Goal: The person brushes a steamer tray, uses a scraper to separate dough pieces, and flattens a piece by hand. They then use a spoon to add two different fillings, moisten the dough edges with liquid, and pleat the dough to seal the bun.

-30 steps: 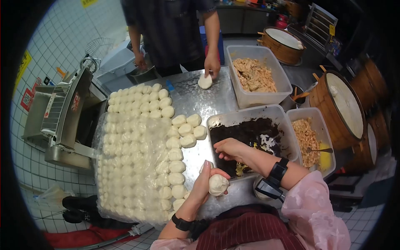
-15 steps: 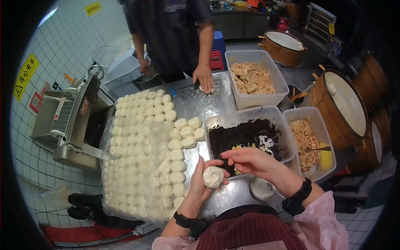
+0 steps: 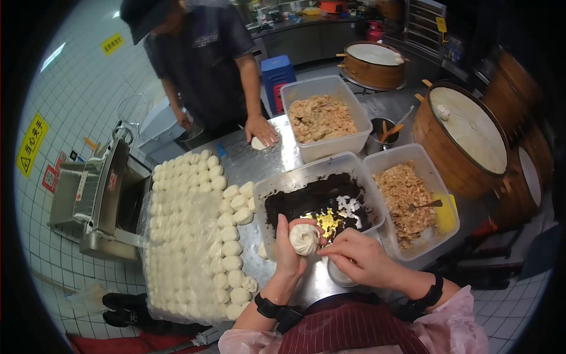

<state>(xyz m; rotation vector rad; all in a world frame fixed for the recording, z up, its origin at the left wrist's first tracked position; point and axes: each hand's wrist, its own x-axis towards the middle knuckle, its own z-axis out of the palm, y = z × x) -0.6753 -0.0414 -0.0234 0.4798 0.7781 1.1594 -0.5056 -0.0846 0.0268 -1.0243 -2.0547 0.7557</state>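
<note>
A round white bun (image 3: 305, 239) with pleats swirled on top rests in my left hand (image 3: 287, 252), whose fingers cup it from below and behind. My right hand (image 3: 358, 257) is beside the bun, its fingers closed and their tips close to the bun's right side. Whether anything small is between those fingertips I cannot make out. Just beyond both hands stands a clear tub (image 3: 260, 187) of dark filling (image 3: 300, 196), with yellow and white patches at its near right. Under my right hand, a small round bowl (image 3: 339, 276) is partly hidden.
Rows of dough pieces (image 3: 203, 177) cover the left, many under plastic (image 3: 177, 248). Across the table a co-worker's hand (image 3: 259, 128) presses a dough disc (image 3: 257, 144). Tubs of meat filling (image 3: 323, 118) and bamboo steamers (image 3: 427, 127) stand right. A metal machine (image 3: 103, 194) stands left.
My view has shifted, so the table sits differently in frame. My right hand has come down from above the dark filling to the bun's side, its fingers now closed. The bun stays in my left hand.
</note>
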